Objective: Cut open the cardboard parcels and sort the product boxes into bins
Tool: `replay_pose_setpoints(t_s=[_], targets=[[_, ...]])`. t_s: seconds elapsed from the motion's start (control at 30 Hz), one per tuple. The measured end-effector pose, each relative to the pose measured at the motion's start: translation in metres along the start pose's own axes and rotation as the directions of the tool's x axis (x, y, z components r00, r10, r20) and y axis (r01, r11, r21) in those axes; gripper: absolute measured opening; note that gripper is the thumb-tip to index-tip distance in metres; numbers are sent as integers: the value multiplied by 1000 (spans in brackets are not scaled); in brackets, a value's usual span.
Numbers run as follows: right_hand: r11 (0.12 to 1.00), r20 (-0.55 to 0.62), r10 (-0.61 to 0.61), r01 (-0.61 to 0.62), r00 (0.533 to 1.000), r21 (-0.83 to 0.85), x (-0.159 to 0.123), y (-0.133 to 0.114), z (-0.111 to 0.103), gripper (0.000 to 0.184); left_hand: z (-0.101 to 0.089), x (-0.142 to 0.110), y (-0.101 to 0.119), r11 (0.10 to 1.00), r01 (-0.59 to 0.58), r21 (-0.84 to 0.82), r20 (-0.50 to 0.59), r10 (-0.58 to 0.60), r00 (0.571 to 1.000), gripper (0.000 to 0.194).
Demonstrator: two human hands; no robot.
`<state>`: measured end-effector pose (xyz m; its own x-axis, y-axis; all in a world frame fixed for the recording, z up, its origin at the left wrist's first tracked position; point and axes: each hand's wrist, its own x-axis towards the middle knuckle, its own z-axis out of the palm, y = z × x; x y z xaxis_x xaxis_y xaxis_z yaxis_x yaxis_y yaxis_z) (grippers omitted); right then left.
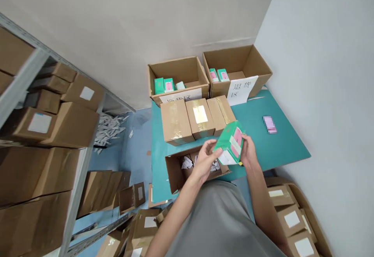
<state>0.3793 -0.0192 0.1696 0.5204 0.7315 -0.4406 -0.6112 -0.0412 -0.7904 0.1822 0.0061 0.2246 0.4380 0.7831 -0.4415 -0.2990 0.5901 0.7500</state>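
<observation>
Between my two hands I hold a green product box [229,142] with a pink panel and a white end, tilted above the table's front edge. My left hand [207,157] grips its left side, thumb along the near edge. On the right side, my right hand [247,150] has its fingers closed against the box. Below my left hand an opened cardboard box [177,171] holds crumpled white paper [187,162]. Just beyond the green box stand three taped cardboard cartons in a row, the middle carton [200,117] bearing a yellowish label.
Two large open cartons, a left one [178,67] and a right one [233,57], stand at the back with green boxes inside and paper signs. A blurred pink item [269,124] lies on the green table [280,148]. Shelving [77,179] with cartons stands left; more cartons [292,219] lie lower right.
</observation>
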Motion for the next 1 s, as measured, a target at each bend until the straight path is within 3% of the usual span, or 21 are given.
replay_pose_setpoints(t_s=[0.13,0.23,0.4,0.63,0.8,1.0], targets=[[993,70,-118,120,991,-21,15,-20,21,37,-4,-10,-5,976,215,-45,153,-206,966,87],[987,134,-106,121,985,-106,24,-25,38,46,-4,-11,-8,963,249,-105,179,-228,957,91],[965,231,-92,144,969,-221,36,-20,54,53,-11,9,5,983,157,-98,95,-148,984,88],[908,380,-118,254,917,-333,30,3,56,67,-28,61,27,999,-5,46,-115,10,993,92],[865,366,-108,269,924,-424,39,19,67,75,-38,92,31,971,-65,230,-150,102,983,87],[896,436,-61,242,898,-372,77,19,89,78,-51,129,42,937,-99,336,-142,154,978,88]])
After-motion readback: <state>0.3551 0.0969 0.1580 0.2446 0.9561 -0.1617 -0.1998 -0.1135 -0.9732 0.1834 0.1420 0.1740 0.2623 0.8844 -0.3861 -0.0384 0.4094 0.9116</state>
